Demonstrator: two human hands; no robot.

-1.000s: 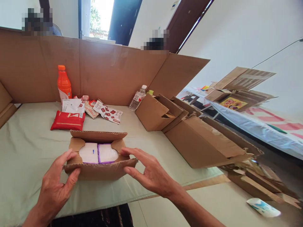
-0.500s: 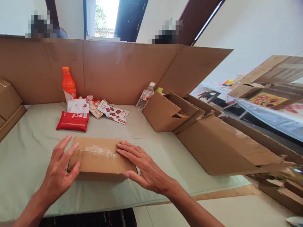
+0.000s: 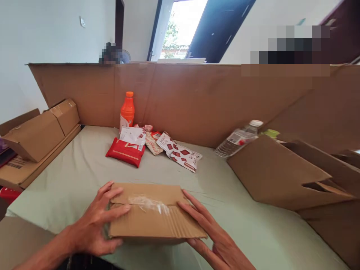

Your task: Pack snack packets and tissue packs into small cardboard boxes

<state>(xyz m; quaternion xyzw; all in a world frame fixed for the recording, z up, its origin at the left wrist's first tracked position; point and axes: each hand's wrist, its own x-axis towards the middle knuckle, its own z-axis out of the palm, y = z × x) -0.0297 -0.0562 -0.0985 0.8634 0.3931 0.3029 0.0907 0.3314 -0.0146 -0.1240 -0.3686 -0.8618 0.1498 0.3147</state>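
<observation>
Between my hands is a closed cardboard box (image 3: 152, 221) with clear tape across its top seam. My left hand (image 3: 98, 221) grips its left end, fingers over the top and thumb by the front edge. At the right end, my right hand (image 3: 210, 228) has its fingers along the edge and its thumb at the front lower corner. Whether the box rests on the table or is slightly raised, I cannot tell. Beyond it lie a red packet (image 3: 125, 153), a white pouch with red diamonds (image 3: 180, 152) and other small snack packets (image 3: 153, 142).
An orange bottle (image 3: 128, 110) stands against the cardboard screen (image 3: 185, 101). A clear water bottle (image 3: 239, 138) leans at the right, behind open cardboard boxes (image 3: 275, 172). More boxes (image 3: 42, 131) are stacked at the left on the green-covered table (image 3: 73, 165).
My view has swung left. Both hands have closed in on the box's ends, the left now gripping it where it had hovered loosely. The box sits turned slightly, its front nearer me.
</observation>
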